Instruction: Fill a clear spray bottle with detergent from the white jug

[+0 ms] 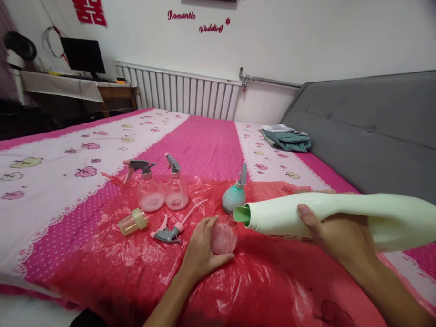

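I have the left hand (203,249) holding the bottle (224,237), the right hand (344,235) gripping the jug (277,216), spout (241,214) near the bottle.

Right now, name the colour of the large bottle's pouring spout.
The pouring spout is green, clearest in the head view.

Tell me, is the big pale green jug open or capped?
Open: the pale green jug shows a bare green spout at its mouth; the right hand holds it on its side.
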{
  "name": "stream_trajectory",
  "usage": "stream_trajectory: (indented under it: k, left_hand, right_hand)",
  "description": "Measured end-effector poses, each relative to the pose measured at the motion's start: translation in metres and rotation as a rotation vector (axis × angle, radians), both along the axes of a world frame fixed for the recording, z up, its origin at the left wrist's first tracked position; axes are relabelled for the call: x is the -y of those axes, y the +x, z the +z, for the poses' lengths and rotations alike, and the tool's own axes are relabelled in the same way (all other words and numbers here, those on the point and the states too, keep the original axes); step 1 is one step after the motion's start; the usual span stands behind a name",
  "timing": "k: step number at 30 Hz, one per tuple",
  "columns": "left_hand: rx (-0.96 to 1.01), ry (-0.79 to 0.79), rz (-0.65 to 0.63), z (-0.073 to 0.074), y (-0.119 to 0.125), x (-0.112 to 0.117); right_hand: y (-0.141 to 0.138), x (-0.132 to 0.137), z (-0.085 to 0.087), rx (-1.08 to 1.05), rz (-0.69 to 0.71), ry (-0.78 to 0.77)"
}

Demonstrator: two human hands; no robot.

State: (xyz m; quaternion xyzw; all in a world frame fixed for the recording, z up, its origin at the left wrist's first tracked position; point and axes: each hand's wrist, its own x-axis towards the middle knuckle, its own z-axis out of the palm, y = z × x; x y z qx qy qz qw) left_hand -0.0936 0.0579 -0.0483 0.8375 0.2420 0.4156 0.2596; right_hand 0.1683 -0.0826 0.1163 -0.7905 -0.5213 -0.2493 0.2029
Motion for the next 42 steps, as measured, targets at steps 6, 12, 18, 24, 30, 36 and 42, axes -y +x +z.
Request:
stream_trajectory:
  k: [6,12,18,24,30,36,42]
  left_hand:
    - [-0.015,-0.006,-0.003,0.001,-0.001,0.0]
    - [-0.019,-0.008,-0.005,0.001,0.0,0.0]
    - [-0.014,-0.006,-0.002,0.0,0.0,0.0]
    - [-0.021,0.007,0.003,0.001,0.0,0.001]
    - [-0.013,0.021,0.004,0.001,0.0,0.001]
    - [-0.029,0.028,0.008,0.001,0.0,0.0]
    - [-0.031,0.03,0.003,0.001,0.0,0.0]
  right_hand:
    - [-0.001,0.0,0.002,-0.013,-0.006,-0.03]
    - [-0.001,0.0,0.002,-0.01,0.002,-0.028]
    - [-0.003,-0.001,0.004,-0.008,0.012,-0.023]
    - [-0.004,-0.001,0.007,-0.025,0.005,-0.015]
    - [-0.006,-0.001,0.01,-0.064,0.008,-0.042]
    - [-0.008,0.0,0.01,-0.066,0.01,-0.035]
    - [-0.006,0.0,0.011,-0.064,0.024,-0.027]
